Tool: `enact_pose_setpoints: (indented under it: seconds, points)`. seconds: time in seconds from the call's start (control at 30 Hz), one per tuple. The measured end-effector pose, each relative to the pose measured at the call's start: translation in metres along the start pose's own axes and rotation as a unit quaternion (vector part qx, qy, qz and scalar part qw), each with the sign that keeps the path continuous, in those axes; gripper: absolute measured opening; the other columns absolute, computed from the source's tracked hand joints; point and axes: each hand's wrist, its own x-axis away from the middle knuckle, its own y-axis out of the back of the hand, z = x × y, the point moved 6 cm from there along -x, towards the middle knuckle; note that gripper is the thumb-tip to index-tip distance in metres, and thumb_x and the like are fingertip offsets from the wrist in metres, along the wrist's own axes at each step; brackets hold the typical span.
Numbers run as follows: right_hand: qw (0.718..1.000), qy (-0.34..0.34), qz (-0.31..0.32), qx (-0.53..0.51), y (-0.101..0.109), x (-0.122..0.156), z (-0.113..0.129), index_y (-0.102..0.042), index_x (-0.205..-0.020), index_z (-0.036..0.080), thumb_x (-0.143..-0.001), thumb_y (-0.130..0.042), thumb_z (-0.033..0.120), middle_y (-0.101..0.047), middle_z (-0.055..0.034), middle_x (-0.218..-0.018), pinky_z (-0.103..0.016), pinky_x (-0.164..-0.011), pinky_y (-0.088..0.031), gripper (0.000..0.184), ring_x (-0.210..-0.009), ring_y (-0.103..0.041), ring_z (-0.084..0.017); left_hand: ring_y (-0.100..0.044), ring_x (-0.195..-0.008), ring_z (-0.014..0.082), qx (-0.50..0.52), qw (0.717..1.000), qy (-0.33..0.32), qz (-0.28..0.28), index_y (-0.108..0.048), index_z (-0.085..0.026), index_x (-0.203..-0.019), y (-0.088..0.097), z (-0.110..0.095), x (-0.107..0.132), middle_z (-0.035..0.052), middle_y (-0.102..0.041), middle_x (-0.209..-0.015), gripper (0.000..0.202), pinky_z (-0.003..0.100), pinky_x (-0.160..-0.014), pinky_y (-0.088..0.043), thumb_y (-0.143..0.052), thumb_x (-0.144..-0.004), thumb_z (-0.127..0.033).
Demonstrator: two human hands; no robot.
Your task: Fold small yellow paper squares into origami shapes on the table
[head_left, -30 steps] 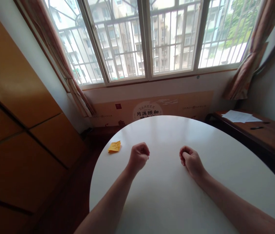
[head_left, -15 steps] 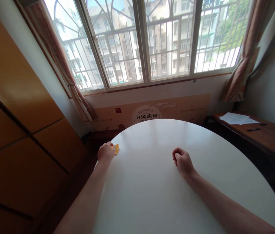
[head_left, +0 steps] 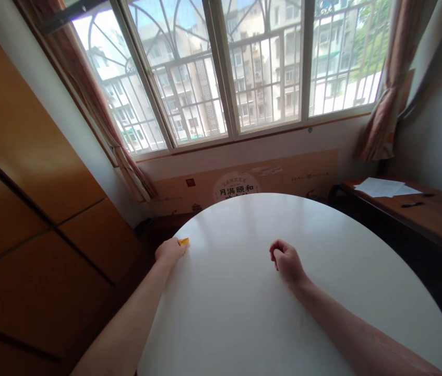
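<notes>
My left hand (head_left: pixel 168 251) is closed on a small yellow cloth (head_left: pixel 183 243) at the left edge of a round white table (head_left: pixel 236 292). Only a corner of the cloth sticks out past the fingers, and the rest is hidden under the hand. On the right half of the tabletop, my right hand (head_left: pixel 288 262) rests in a loose fist. Nothing shows between its curled fingers.
Beyond the table, a printed cardboard panel (head_left: pixel 189 193) leans below a barred window (head_left: pixel 189 94). Wooden cabinets (head_left: pixel 28 209) stand at the left. To the right, a low brown table (head_left: pixel 440 214) holds white papers (head_left: pixel 385 187) and a dark pen-like object (head_left: pixel 411 205).
My left hand, still on the cloth, has slid slightly nearer along the table's left edge. My right fist sits a little further left in view. The camera has tilted slightly.
</notes>
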Motion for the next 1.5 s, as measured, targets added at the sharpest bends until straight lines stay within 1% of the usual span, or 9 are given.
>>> enact_pose_setpoints:
  seconds: [0.17, 0.57, 0.8, 0.93, 1.07, 1.13, 1.23, 1.37, 1.5]
  points:
    - [1.0, 0.002, 0.004, 0.005, 0.0, 0.0, 0.001, -0.055, -0.061, 0.02, -0.058, -0.043, 0.022, -0.05, 0.0042, -0.05, -0.023, -0.042, -0.027, 0.013, -0.041, -0.04, -0.011, -0.07, -0.095, 0.0307, -0.004, 1.0, 0.011, 0.008, -0.072, -0.023, -0.09, 0.001, 0.0, -0.002, 0.0096, -0.075, -0.104, 0.021, 0.031, -0.068, -0.049, -0.063, -0.073, -0.032]
    - [1.0, 0.001, 0.008, 0.007, -0.002, 0.0, 0.003, -0.054, -0.061, 0.02, -0.057, -0.042, 0.022, -0.05, 0.0036, -0.05, -0.023, -0.041, -0.028, 0.013, -0.041, -0.04, -0.011, -0.07, -0.094, 0.031, 0.002, 0.999, 0.036, 0.01, -0.073, -0.016, -0.092, 0.008, -0.007, -0.004, 0.0157, -0.073, -0.104, 0.024, 0.037, -0.074, -0.053, -0.067, -0.077, -0.033]
    - [1.0, -0.008, 0.021, 0.0, -0.004, -0.002, -0.002, -0.056, -0.061, 0.02, -0.057, -0.043, 0.022, -0.051, 0.0039, -0.05, -0.023, -0.041, -0.029, 0.014, -0.041, -0.04, -0.011, -0.07, -0.088, 0.0306, 0.048, 0.995, 0.026, -0.079, -0.073, -0.021, -0.088, 0.064, -0.006, 0.009, 0.0121, -0.075, -0.094, 0.019, 0.031, -0.065, -0.049, -0.059, -0.078, -0.031]
    - [0.999, -0.027, 0.032, -0.009, -0.008, 0.0, -0.002, -0.058, -0.064, 0.019, -0.057, -0.046, 0.021, -0.053, 0.0034, -0.054, -0.021, -0.039, -0.031, 0.015, -0.043, -0.042, -0.01, -0.067, -0.092, 0.0248, 0.091, 0.978, -0.085, -0.17, -0.069, -0.021, -0.091, 0.107, -0.034, 0.036, 0.0078, -0.074, -0.097, 0.024, 0.028, -0.073, -0.048, -0.05, -0.087, -0.035]
    - [0.996, -0.07, 0.042, -0.034, -0.006, 0.003, 0.005, -0.062, -0.076, 0.018, -0.059, -0.051, 0.02, -0.058, 0.0011, -0.068, -0.021, -0.037, -0.038, 0.02, -0.048, -0.047, -0.011, -0.066, -0.087, 0.0165, 0.139, 0.937, -0.253, -0.196, -0.068, -0.022, -0.093, 0.11, -0.087, 0.089, 0.0029, -0.072, -0.101, 0.023, 0.022, -0.08, -0.049, -0.051, -0.091, -0.037]
    - [0.992, -0.1, 0.051, -0.052, -0.003, 0.005, 0.011, -0.064, -0.084, 0.018, -0.064, -0.056, 0.021, -0.059, -0.0011, -0.075, -0.022, -0.037, -0.043, 0.021, -0.052, -0.052, -0.012, -0.065, -0.077, 0.0158, 0.192, 0.862, -0.415, -0.218, -0.069, -0.02, -0.088, 0.099, -0.121, 0.129, 0.0053, -0.071, -0.097, 0.02, 0.024, -0.072, -0.05, -0.052, -0.092, -0.03]
    - [0.984, -0.147, 0.06, -0.082, 0.004, 0.007, 0.02, -0.064, -0.091, 0.018, -0.077, -0.058, 0.028, -0.06, -0.0029, -0.08, -0.024, -0.043, -0.05, 0.018, -0.054, -0.055, -0.012, -0.065, -0.079, 0.0168, 0.195, 0.767, -0.541, -0.285, -0.069, -0.022, -0.085, 0.074, -0.149, 0.179, 0.0048, -0.071, -0.086, 0.013, 0.025, -0.072, -0.048, -0.057, -0.089, -0.02]
    - [0.968, -0.207, 0.089, -0.109, 0.007, 0.01, 0.028, -0.065, -0.092, 0.016, -0.092, -0.048, 0.045, -0.063, -0.007, -0.082, -0.024, -0.041, -0.05, 0.033, -0.057, -0.059, -0.014, -0.062, -0.071, 0.0153, 0.191, 0.707, -0.62, -0.282, -0.067, -0.023, -0.09, 0.044, -0.16, 0.207, 0.0035, -0.071, -0.083, 0.012, 0.024, -0.065, -0.046, -0.059, -0.088, -0.014]
    - [0.946, -0.253, 0.168, -0.117, -0.001, 0.017, 0.03, -0.067, -0.094, 0.017, -0.095, -0.042, 0.056, -0.068, -0.0109, -0.089, -0.023, -0.034, -0.049, 0.046, -0.073, -0.065, -0.021, -0.063, -0.07, 0.0154, 0.238, 0.678, -0.635, -0.284, -0.064, -0.022, -0.098, 0.043, -0.148, 0.21, 0.0039, -0.071, -0.085, 0.019, 0.026, -0.066, -0.048, -0.063, -0.084, -0.009]
